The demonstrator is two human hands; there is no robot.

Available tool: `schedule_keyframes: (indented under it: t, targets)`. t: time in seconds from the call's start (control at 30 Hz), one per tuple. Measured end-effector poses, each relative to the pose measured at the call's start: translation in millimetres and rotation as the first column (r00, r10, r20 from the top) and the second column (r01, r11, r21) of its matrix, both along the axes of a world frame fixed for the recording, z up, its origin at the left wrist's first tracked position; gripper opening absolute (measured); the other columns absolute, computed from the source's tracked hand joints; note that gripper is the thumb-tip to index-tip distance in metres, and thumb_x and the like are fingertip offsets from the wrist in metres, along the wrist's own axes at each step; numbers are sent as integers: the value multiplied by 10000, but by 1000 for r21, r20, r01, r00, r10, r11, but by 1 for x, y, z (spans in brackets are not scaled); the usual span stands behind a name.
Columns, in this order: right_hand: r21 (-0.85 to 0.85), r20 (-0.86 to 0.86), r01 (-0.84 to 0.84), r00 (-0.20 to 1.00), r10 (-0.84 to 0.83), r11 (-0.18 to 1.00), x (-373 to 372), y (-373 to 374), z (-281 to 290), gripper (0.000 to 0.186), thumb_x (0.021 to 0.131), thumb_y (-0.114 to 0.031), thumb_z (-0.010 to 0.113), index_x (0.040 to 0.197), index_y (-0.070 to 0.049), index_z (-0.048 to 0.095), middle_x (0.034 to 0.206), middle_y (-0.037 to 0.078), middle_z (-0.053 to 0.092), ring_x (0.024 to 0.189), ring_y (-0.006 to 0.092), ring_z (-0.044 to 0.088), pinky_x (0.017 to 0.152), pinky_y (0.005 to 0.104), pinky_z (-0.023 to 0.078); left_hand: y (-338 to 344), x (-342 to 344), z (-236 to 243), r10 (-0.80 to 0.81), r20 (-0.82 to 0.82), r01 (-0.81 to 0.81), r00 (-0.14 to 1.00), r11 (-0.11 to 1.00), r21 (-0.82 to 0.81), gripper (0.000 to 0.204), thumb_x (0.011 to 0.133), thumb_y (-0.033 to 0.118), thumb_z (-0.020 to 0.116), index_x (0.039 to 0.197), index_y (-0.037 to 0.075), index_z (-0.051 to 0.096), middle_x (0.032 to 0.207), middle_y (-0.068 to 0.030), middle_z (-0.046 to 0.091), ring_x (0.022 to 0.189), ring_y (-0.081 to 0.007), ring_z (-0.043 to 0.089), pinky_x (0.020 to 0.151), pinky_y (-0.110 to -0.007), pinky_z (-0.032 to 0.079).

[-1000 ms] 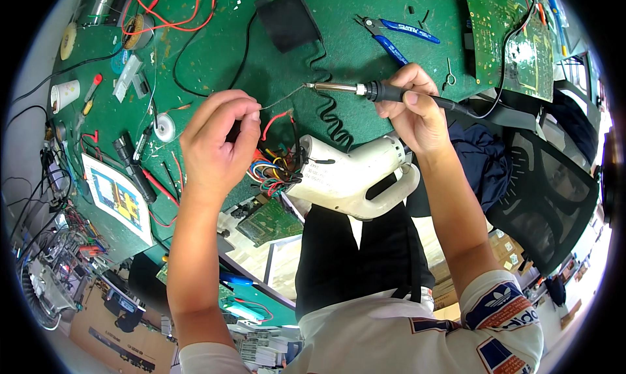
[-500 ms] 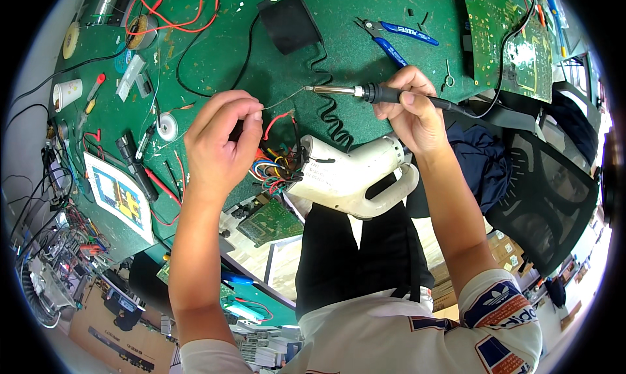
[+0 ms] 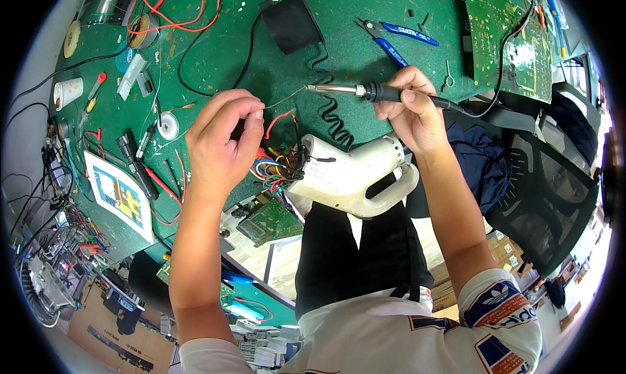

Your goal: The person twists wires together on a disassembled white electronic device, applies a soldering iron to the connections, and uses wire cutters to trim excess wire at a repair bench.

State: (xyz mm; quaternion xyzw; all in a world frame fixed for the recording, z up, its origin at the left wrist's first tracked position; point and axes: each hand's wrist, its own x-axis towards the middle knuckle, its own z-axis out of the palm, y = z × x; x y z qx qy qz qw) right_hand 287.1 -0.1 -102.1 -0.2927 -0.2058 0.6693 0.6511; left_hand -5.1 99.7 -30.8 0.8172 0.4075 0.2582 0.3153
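Note:
In my right hand (image 3: 415,110) is a soldering iron (image 3: 385,93), held by its dark grip with the metal tip pointing left. My left hand (image 3: 225,139) pinches a thin solder wire (image 3: 283,102), whose end meets the iron's tip above the mat. Below lies a white plastic housing with a loop handle (image 3: 355,175), at the table's near edge. A bundle of coloured wires (image 3: 277,165) spills from its left end, close to my left wrist. One red wire (image 3: 280,118) curls up from the bundle, under the solder wire.
Blue-handled cutters (image 3: 394,35) and a black flat box (image 3: 291,23) with a coiled cord lie beyond my hands. Green circuit boards (image 3: 508,42) stand at the far right. A flashlight (image 3: 137,165), a solder spool (image 3: 168,126) and a white cup (image 3: 68,94) are at the left.
Both hands stay almost in place. The solder wire and iron tip remain together, with only a slight shift at the tip.

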Motion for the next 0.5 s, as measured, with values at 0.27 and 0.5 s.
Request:
schedule_keyframes:
  t: [0.27,0.5]
  targets:
    - [-6,-2,5,1000,-5,1000,0,1,1,162,954,-119,629,1069,-5,623,896,169,691,785,263,667,756,395,523,0,-1,0,-16,-16,16,1000,1000,19,97,880,-64,683,971,-33,698,1020,-127,712,731,-152,713,686,-268,558]
    - [-19,9,-5,1000,6,1000,1,0,2,159,950,-111,626,1067,-3,621,878,172,687,784,263,665,757,398,522,1,0,0,-15,-9,15,1000,1000,24,96,876,-62,688,965,-28,700,1007,-122,715,727,-149,701,687,-269,554]
